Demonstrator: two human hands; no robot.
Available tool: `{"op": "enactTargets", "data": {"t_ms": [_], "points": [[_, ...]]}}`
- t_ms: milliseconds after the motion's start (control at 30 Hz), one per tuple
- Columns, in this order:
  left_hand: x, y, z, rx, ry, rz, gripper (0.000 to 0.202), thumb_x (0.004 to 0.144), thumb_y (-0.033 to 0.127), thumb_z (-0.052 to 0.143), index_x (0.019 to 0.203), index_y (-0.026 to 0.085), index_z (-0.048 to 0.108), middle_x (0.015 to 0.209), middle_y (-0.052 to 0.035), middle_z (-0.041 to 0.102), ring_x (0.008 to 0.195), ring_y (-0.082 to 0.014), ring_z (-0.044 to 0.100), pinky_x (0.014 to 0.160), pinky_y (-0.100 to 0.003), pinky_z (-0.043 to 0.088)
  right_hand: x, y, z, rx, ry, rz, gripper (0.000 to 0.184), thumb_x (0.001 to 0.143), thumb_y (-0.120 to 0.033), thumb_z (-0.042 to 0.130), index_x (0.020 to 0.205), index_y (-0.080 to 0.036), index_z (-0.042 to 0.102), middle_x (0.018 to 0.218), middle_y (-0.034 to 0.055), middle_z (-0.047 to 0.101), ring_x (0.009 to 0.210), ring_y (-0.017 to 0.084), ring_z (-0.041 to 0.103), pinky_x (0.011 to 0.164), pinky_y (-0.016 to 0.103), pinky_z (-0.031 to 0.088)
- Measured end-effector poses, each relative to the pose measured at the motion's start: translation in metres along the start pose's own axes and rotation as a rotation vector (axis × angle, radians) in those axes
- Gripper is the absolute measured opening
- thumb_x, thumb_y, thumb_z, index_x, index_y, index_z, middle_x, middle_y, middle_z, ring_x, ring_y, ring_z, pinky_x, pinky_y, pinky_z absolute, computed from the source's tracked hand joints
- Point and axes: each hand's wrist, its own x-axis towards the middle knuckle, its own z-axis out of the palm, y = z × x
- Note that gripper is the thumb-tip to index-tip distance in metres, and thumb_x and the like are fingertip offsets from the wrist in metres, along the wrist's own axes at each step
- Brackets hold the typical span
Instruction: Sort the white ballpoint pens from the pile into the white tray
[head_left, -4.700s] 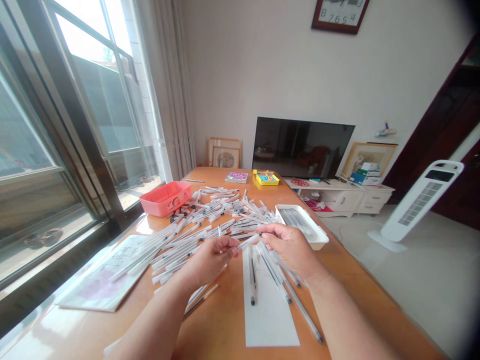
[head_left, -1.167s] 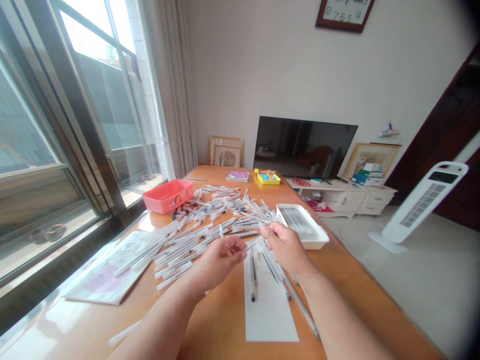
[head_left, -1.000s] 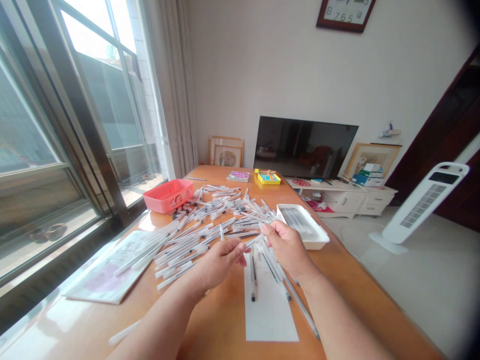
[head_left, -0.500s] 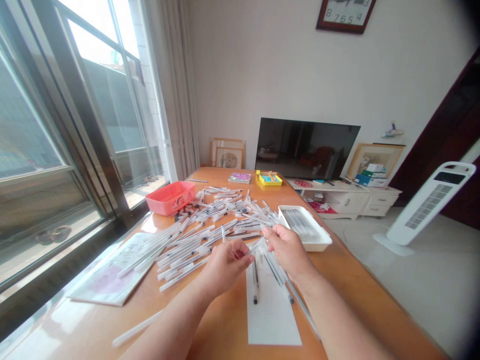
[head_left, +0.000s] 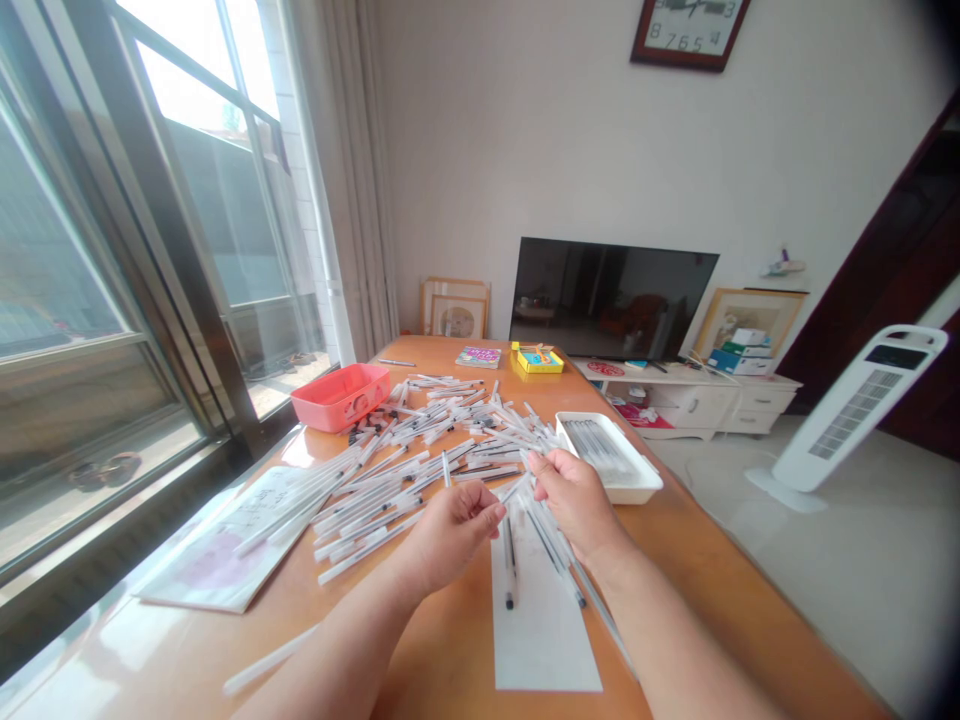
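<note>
My left hand is closed in a pinch, with thumb and index finger together; what lies between them is too small to make out. My right hand is close beside it, its thumb and finger closed on a slender translucent pen, mostly hidden by the fingers. Below the hands, a black-tipped pen lies on a white paper strip. More clear pens lie slantwise under my right hand. A wide heap of pens and white caps spreads beyond and left of my hands.
An open white tray holding a row of pens is right of the heap. A coral-red basket stands at the left, near a booklet with pens on it. Farther back are a yellow box and a small colourful book.
My hands have moved slightly apart. The translucent piece that spanned the gap between them no longer clearly reaches my left fingers. The things on the table are unchanged.
</note>
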Motion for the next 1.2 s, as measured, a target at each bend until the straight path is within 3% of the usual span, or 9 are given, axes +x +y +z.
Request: {"op": "enactTargets", "data": {"t_ms": [200, 300, 667, 800, 1000, 1200], "points": [[-0.003, 0.007, 0.002, 0.411, 0.177, 0.13, 0.021, 0.089, 0.036, 0.059, 0.075, 0.021, 0.062, 0.074, 0.0003, 0.069, 0.076, -0.0175, 0.059, 0.08, -0.033, 0.038, 0.0, -0.001, 0.004, 0.027, 0.019, 0.056, 0.048, 0.088, -0.057, 0.061, 0.059, -0.02, 0.05, 0.051, -0.0043, 0.046, 0.052, 0.011, 0.036, 0.053, 0.026, 0.029], [-0.004, 0.009, 0.003, 0.525, 0.206, 0.165, 0.018, 0.089, 0.032, 0.061, 0.074, 0.022, 0.061, 0.074, 0.0016, 0.069, 0.079, -0.0184, 0.059, 0.085, -0.036, 0.034, 0.0, -0.001, 0.005, 0.023, 0.034, 0.06, 0.048, 0.086, -0.056, 0.062, 0.057, -0.02, 0.049, 0.051, -0.004, 0.046, 0.053, 0.012, 0.038, 0.054, 0.026, 0.03], [-0.005, 0.011, 0.005, 0.618, 0.209, 0.203, 0.017, 0.09, 0.032, 0.058, 0.076, 0.023, 0.059, 0.075, 0.0013, 0.069, 0.081, -0.0206, 0.06, 0.083, -0.037, 0.033, -0.002, -0.006, 0.003, 0.009, 0.03, 0.043, 0.048, 0.087, -0.056, 0.062, 0.057, -0.02, 0.05, 0.051, -0.0033, 0.048, 0.054, 0.012, 0.039, 0.054, 0.026, 0.031], [-0.005, 0.009, 0.008, 0.582, 0.24, 0.206, 0.019, 0.092, 0.034, 0.056, 0.077, 0.023, 0.06, 0.075, 0.0009, 0.069, 0.079, -0.0195, 0.06, 0.085, -0.037, 0.034, -0.004, -0.009, 0.005, 0.098, 0.035, 0.09, 0.048, 0.085, -0.06, 0.062, 0.062, -0.02, 0.053, 0.053, -0.0025, 0.051, 0.051, 0.011, 0.038, 0.05, 0.025, 0.029], [-0.003, 0.004, 0.011, 0.554, 0.268, 0.19, 0.02, 0.092, 0.036, 0.056, 0.079, 0.023, 0.061, 0.076, -0.0005, 0.07, 0.079, -0.0196, 0.061, 0.085, -0.036, 0.036, -0.007, -0.011, 0.004, 0.269, -0.137, 0.208, 0.038, 0.081, -0.055, 0.07, 0.083, -0.018, 0.063, 0.063, -0.0013, 0.06, 0.051, 0.008, 0.044, 0.048, 0.02, 0.031], [-0.001, 0.007, 0.016, 0.579, 0.248, 0.166, 0.021, 0.092, 0.038, 0.055, 0.081, 0.023, 0.064, 0.079, -0.0029, 0.07, 0.085, -0.0222, 0.063, 0.086, -0.036, 0.037, -0.004, -0.009, -0.001, 0.307, -0.191, 0.265, 0.037, 0.078, -0.053, 0.071, 0.083, -0.017, 0.063, 0.064, 0.0005, 0.064, 0.049, 0.008, 0.046, 0.044, 0.018, 0.029]]}}
